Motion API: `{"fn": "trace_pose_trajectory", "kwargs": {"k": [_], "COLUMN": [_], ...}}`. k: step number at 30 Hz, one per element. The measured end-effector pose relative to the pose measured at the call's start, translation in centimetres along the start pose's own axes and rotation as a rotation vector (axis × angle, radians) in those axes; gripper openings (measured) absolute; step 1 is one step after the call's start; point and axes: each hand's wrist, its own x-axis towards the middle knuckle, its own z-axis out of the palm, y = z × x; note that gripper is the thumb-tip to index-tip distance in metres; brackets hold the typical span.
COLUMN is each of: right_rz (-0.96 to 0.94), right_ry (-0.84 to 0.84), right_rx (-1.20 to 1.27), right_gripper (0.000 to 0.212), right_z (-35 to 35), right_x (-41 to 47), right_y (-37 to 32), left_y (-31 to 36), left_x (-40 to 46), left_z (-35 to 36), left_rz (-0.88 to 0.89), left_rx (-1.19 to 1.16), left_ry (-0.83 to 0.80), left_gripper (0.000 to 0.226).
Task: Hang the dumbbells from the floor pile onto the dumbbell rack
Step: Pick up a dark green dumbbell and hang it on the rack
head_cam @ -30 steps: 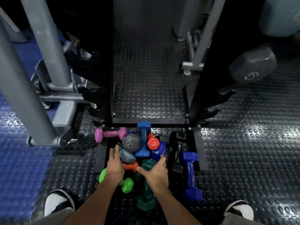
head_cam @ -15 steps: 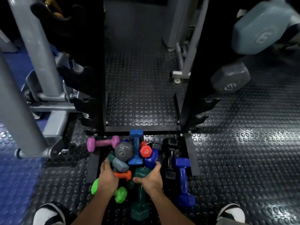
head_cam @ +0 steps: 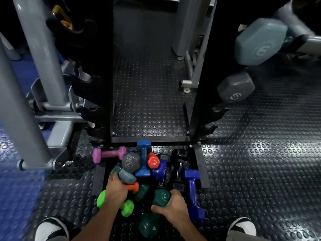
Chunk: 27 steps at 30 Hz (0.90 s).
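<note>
We see a studded rubber floor [head_cam: 251,171] with a black rack [head_cam: 199,84] rising from it, its two uprights joined by a low crossbar. On the rack's right side hang a light-blue dumbbell [head_cam: 258,42] and, below it, a grey dumbbell [head_cam: 236,87]. Grey machine posts [head_cam: 40,54] stand to the left. At the foot of the rack lies the pile [head_cam: 144,164] of small coloured dumbbells. Our right hand [head_cam: 175,207] is wrapped round the handle of a dark-green dumbbell [head_cam: 161,197], one head ahead of the fingers, the other nearer us. Our left hand [head_cam: 115,188] curls down over a green dumbbell [head_cam: 127,207], with an orange dumbbell [head_cam: 132,186] just beside its fingers. A pink dumbbell [head_cam: 109,153] lies at the pile's far left.
</note>
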Motion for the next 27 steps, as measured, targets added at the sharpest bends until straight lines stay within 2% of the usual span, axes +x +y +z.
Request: {"fn": "trace_pose_trajectory", "kwargs": {"k": [2, 6, 8, 10, 11, 13, 14, 15, 17, 20, 23, 27], "right_rz": [-0.013, -0.043, -0.077, -0.102, -0.115, -0.133, -0.142, -0.147, -0.153, -0.167, -0.152, -0.163], "right_ry": [0.006, 0.021, 0.007, -0.002, 0.011, 0.025, 0.02, 0.025, 0.071, 0.112, 0.159, 0.285], "right_rx": [0.02, 0.147, 0.194, 0.228, 0.247, 0.299, 0.331, 0.363, 0.438, 0.516, 0.559, 0.597], "right_gripper": [0.083, 0.067, 0.062, 0.065, 0.075, 0.1, 0.102, 0.097, 0.076, 0.057, 0.06, 0.074], "right_z": [-1.7, -6.0, -8.5, -11.1, -12.5, -15.3, -16.6, -17.9, -20.4, -23.2, -25.8, -29.5], "right_x": [-0.7, -1.3, -1.8, -2.0, -2.1, -2.1, -2.2, -2.4, -2.9, -3.3, -2.8, -1.7], "right_y": [0.2, 0.5, 0.0, -0.7, -1.2, -1.8, -2.3, -2.7, -3.6, -4.3, -4.5, -5.3], "left_y": [0.2, 2.8, 4.5, 6.5, 7.6, 9.7, 10.6, 11.4, 13.1, 15.7, 18.5, 22.1], "left_x": [-0.3, -3.1, -5.0, -7.4, -8.5, -10.3, -10.9, -11.5, -12.7, -14.0, -15.1, -15.9], "left_z": [0.1, -0.2, -0.2, 0.0, 0.0, 0.2, 0.3, 0.3, 0.3, 0.7, 1.6, 3.4], "left_rz": [0.012, 0.19, 0.298, 0.335, 0.284, 0.152, 0.1, 0.061, 0.067, 0.152, 0.266, 0.376], "left_rx": [0.006, 0.154, 0.139, 0.052, -0.016, -0.187, -0.262, -0.318, -0.389, -0.451, -0.388, -0.351], "left_ry": [0.013, 0.222, 0.244, 0.164, 0.068, -0.19, -0.313, -0.42, -0.559, -0.629, -0.616, -0.534], "left_gripper": [0.077, 0.052, 0.04, 0.03, 0.03, 0.049, 0.06, 0.068, 0.066, 0.069, 0.078, 0.079]}}
